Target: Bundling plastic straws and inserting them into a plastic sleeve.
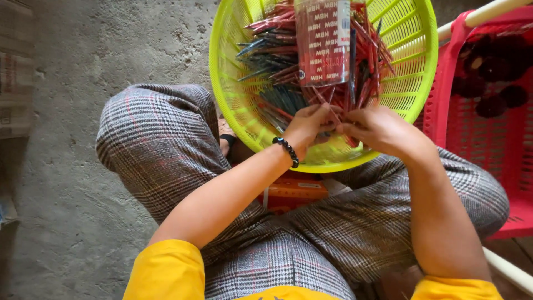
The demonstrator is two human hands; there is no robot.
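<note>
Yellow sleeves (166, 269) sit closest to my view, with checked grey trousers (166, 144) below them and both forearms running up toward a lime-green plastic basket (413, 83) resting on the lap. I note the left hand (308, 125), with a black bead bracelet (287, 151) at its wrist, and the right hand (377, 130) meeting at the near rim of that basket. Fingers of both hands are closed together around a small bunch of thin red pens (333, 111); I cannot tell how many each hand holds. The rest of the pens, red ones mixed with dark blue-green ones (266, 44), lie heaped in the basket's far half. A clear printed sleeve or packet (323, 41) stands upright among them, just beyond the hands. An orange box (291, 191) shows under the basket, between the knees. A red plastic crate (488, 133) stands just beside the basket on the right, holding dark round items (491, 72) that I cannot identify. A white bar (488, 11) crosses above the crate. Bare grey concrete floor (83, 72) lies to the left.
</note>
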